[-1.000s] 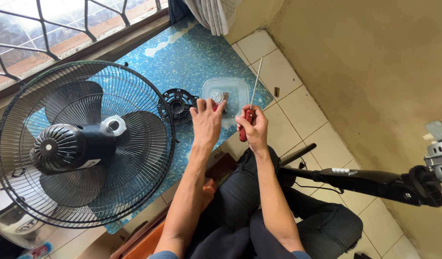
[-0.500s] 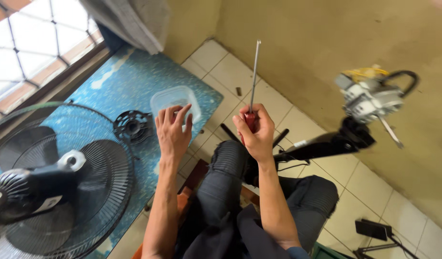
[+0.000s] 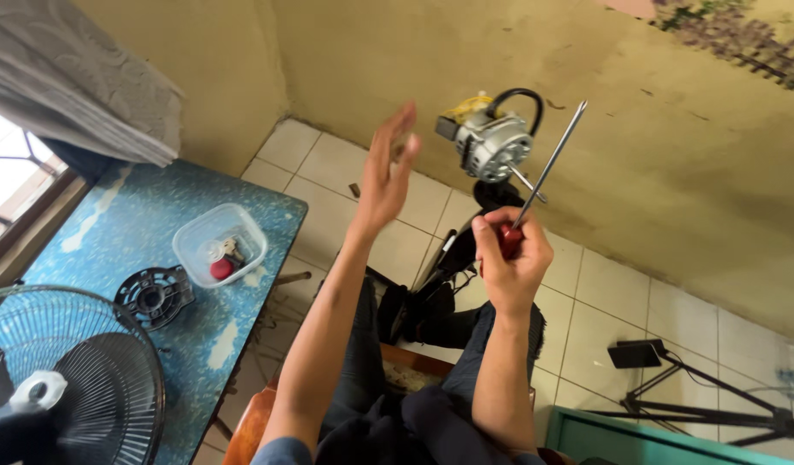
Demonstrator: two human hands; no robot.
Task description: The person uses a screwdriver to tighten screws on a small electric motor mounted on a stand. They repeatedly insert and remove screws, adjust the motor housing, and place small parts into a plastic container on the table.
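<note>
My left hand (image 3: 381, 176) is raised and motion-blurred, its fingers stretched up toward a bare grey fan motor (image 3: 493, 145) that sits on top of a black stand (image 3: 448, 258). Whether something small is pinched in its fingertips I cannot tell. My right hand (image 3: 510, 258) grips the red handle of a long screwdriver (image 3: 552, 159), whose shaft points up and to the right, just right of the motor. A clear plastic container (image 3: 219, 244) holding small parts and a red cap sits on the blue table (image 3: 130, 224), left of my left arm.
A black round grille part (image 3: 154, 296) lies on the table beside a caged fan (image 3: 70, 379) at the lower left. A curtain (image 3: 70, 95) hangs at the upper left. On the tiled floor at right are a flat black object (image 3: 635, 354) and tripod legs (image 3: 715, 405).
My view has swung right, toward the wall and the motor. My left hand left the container and rose toward the motor. My right hand kept hold of the screwdriver and tilted it to the right.
</note>
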